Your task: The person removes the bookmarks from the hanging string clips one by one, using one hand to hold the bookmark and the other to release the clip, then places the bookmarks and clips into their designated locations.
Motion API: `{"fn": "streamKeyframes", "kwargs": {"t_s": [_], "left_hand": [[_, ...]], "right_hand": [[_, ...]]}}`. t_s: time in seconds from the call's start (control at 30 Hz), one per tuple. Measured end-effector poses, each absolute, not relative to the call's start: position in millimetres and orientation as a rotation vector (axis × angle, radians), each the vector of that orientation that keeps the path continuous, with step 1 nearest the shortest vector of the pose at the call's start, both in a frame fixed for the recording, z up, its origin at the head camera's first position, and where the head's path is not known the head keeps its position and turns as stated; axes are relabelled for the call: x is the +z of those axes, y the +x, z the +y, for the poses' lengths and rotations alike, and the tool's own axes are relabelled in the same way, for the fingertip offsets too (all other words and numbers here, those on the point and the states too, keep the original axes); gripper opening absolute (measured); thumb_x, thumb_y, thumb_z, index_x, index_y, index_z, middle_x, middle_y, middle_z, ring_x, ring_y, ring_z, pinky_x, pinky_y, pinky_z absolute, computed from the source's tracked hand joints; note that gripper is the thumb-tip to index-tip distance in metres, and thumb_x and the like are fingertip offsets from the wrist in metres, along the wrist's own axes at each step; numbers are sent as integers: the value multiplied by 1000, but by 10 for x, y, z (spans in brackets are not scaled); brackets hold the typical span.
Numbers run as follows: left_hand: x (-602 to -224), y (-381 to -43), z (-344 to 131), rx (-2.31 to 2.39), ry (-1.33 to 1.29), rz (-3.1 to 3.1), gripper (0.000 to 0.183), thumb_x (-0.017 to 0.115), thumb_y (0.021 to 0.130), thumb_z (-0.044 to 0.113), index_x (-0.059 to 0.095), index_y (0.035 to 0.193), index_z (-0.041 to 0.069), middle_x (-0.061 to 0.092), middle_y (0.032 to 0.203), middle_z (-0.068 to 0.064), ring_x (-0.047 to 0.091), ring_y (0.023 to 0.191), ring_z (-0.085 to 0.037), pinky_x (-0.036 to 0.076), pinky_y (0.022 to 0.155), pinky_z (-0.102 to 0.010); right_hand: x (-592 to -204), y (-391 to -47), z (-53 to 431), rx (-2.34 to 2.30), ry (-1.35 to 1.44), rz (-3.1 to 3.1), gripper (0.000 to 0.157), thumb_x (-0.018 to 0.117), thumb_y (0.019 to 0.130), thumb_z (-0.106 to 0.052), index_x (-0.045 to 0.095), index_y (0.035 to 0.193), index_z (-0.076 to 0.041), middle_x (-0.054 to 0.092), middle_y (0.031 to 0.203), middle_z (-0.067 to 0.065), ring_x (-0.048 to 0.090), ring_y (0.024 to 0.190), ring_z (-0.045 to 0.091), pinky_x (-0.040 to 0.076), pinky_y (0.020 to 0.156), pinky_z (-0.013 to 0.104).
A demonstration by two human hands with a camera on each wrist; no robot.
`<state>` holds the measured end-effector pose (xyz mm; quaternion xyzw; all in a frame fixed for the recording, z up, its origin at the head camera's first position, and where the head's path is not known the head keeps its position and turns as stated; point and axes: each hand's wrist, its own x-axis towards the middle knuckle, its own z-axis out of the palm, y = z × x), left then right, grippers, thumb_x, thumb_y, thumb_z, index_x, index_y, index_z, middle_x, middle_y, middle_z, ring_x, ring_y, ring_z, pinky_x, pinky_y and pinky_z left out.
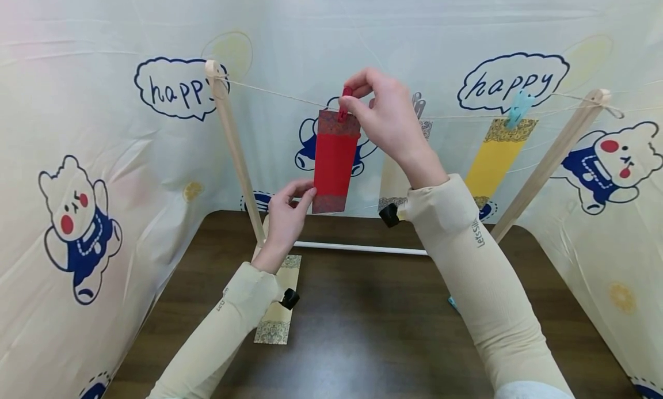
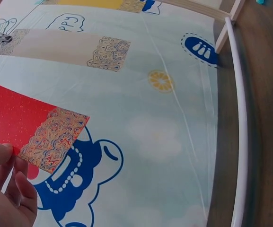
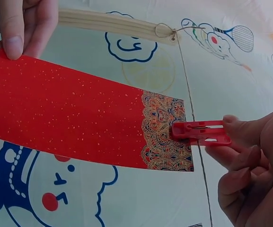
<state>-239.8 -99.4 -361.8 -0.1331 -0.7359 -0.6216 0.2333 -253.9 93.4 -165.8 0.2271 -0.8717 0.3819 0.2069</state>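
A red paper strip (image 1: 334,163) with patterned ends hangs at the twine line (image 1: 274,92), in the middle of the head view. My right hand (image 1: 388,114) pinches the handles of a red plastic clothespin (image 3: 202,132) between thumb and fingers. In the right wrist view the clothespin's jaws lie over the strip's patterned top, across the twine. Lower down, my left hand (image 1: 287,215) pinches the strip's left edge near the bottom, thumb on one face and fingers behind, as the left wrist view shows.
Wooden posts (image 1: 235,151) hold the twine at both sides, with a white rod (image 1: 357,248) low between them. A yellow strip (image 1: 494,160) hangs from a light blue clothespin (image 1: 519,108); a cream strip (image 2: 60,45) hangs nearer. Another cream strip (image 1: 274,333) lies on the dark table (image 1: 373,330).
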Motion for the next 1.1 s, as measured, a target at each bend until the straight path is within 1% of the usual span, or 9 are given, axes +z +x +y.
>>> {"fn": "streamKeyframes", "kwargs": {"t_s": [0.2, 0.3, 0.43, 0.57, 0.7, 0.8, 0.93, 1.03, 1.1], "left_hand": [[-3673, -2402, -1011, -1727, -377, -2011, 20, 70, 101, 14, 77, 118, 6, 76, 110, -12, 65, 91, -22, 50, 72, -22], [-3681, -2401, -1011, -1738, -369, -2005, 20, 70, 101, 14, 77, 118, 6, 76, 109, -13, 65, 91, -23, 50, 71, -21], [-3677, -2403, -997, -1746, -351, -2010, 21, 70, 101, 10, 76, 119, 3, 76, 111, -16, 64, 92, -25, 49, 72, -21], [-3670, -2393, -980, -1748, -330, -2032, 23, 66, 101, 3, 72, 122, -4, 74, 115, -23, 64, 95, -30, 48, 72, -19], [-3686, -2369, -984, -1752, -324, -2041, 23, 65, 101, 1, 72, 121, -6, 73, 115, -24, 63, 95, -29, 48, 72, -18], [-3712, -2355, -1001, -1752, -334, -2038, 22, 67, 101, 5, 73, 121, -2, 74, 114, -20, 63, 95, -23, 48, 71, -18], [-3732, -2343, -1029, -1761, -361, -2030, 22, 70, 101, 11, 75, 120, 4, 75, 113, -14, 63, 94, -19, 49, 70, -19], [-3743, -2323, -1047, -1776, -378, -2032, 21, 70, 101, 14, 76, 120, 6, 75, 113, -12, 63, 95, -18, 51, 71, -20], [-3759, -2305, -1058, -1783, -382, -2034, 21, 70, 101, 15, 76, 120, 7, 75, 113, -11, 64, 95, -17, 51, 72, -21]], "right_hand": [[-1705, -2546, 957, 1124, 669, -2328, 19, 67, 103, -18, 70, 119, -8, 71, 109, 4, 60, 89, 14, 47, 73, 26], [-1717, -2556, 954, 1151, 669, -2275, 16, 67, 103, -17, 73, 115, -7, 73, 105, 4, 61, 91, 11, 45, 73, 25], [-1719, -2562, 942, 1167, 635, -2215, 15, 67, 103, -17, 76, 111, -9, 75, 103, 2, 56, 77, 15, 40, 66, 26], [-1717, -2558, 927, 1179, 614, -2159, 15, 68, 102, -19, 78, 110, -11, 77, 102, 0, 53, 69, 16, 36, 61, 26], [-1722, -2551, 910, 1213, 612, -2120, 14, 69, 102, -20, 78, 110, -11, 78, 100, 1, 58, 78, 11, 35, 60, 25], [-1725, -2548, 910, 1247, 606, -2103, 15, 69, 102, -20, 77, 110, -11, 77, 101, 2, 60, 88, 9, 35, 61, 25], [-1720, -2540, 927, 1268, 604, -2091, 17, 69, 102, -21, 76, 112, -10, 76, 104, 1, 61, 95, 9, 38, 65, 25], [-1709, -2525, 941, 1258, 623, -2073, 18, 70, 101, -21, 76, 113, -9, 76, 107, 2, 61, 96, 10, 40, 67, 24], [-1704, -2509, 949, 1241, 646, -2054, 18, 71, 101, -21, 76, 112, -8, 77, 107, 2, 61, 92, 11, 39, 65, 24]]}}
